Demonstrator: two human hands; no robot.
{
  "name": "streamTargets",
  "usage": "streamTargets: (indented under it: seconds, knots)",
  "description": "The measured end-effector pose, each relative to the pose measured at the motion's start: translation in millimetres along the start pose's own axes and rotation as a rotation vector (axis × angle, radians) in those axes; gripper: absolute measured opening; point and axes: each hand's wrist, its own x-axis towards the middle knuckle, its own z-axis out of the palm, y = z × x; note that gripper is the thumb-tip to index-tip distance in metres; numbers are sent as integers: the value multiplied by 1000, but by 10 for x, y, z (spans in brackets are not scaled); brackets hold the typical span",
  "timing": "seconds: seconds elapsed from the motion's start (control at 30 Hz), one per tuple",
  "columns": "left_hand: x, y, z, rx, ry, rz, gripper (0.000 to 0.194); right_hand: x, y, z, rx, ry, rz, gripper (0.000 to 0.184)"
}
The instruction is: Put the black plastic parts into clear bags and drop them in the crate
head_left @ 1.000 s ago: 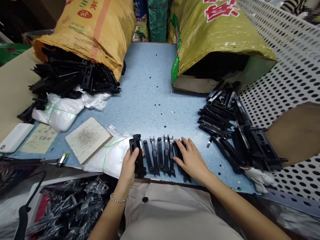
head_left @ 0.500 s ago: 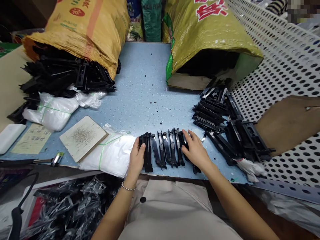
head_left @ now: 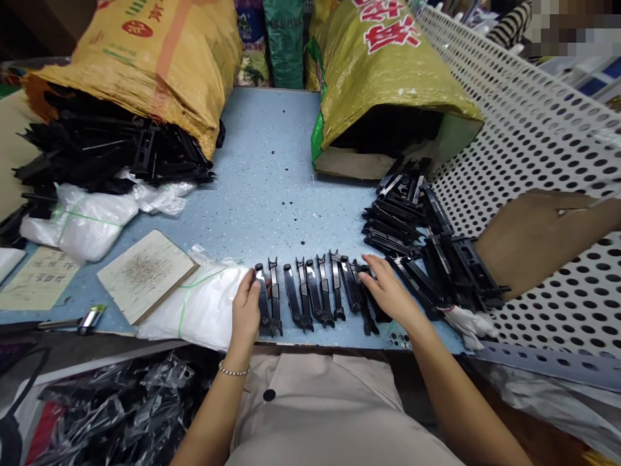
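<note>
Several slim black plastic parts [head_left: 310,291] lie side by side in a row near the table's front edge, some with glossy faces. At the row's left end, my left hand [head_left: 246,314] is closed around the edge of the outermost black plastic part [head_left: 262,298], thumb towards me. My right hand [head_left: 391,291] curls over the right end of the row, its thumb and fingers on a black plastic part [head_left: 371,298] there; the fingers partly hide it. Beyond my right hand lies a loose pile of similar parts [head_left: 398,220].
A yellow sack [head_left: 194,71] spills black parts at the left; an olive sack [head_left: 388,77] gapes at the right. White plastic bundles [head_left: 198,304], a square board [head_left: 145,275] and a paper note [head_left: 39,278] lie left. A perforated white panel [head_left: 533,142] bounds the right side.
The parts by my left hand, bunched together before, now lie spread apart. At the right end, the parts fan out more under my right hand. The camera view has shifted slightly.
</note>
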Motion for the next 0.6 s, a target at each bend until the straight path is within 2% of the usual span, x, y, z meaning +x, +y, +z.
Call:
streamTargets:
  seconds: [0.17,0.27,0.37,0.4,0.47,0.53,0.6]
  knots:
    - [-53,79,35,-30,38,-75,64,-89,-21,-2,-33,-27,66,54]
    - [-68,124,25,-73,58,-102,64,-67,-53,22,-57,-13,19,53]
    - [-116,211,-46,-107,56,-145,62,-5,-205,-25,-91,80,-96,52]
    - [-150,255,-76,-112,14,-171,62,14,-306,-53,-86,83,-173,53]
    - [-246,358,-126,-106,-166,-242,64,33,-579,-109,-54,-12,-393,58]
    - [-363,460,-157,-79,-423,-305,62,25,-888,-144,-32,-209,-651,66]
    - [-462,529,-181,-41,-630,-340,56,3,-1140,-148,-40,-411,-823,65]
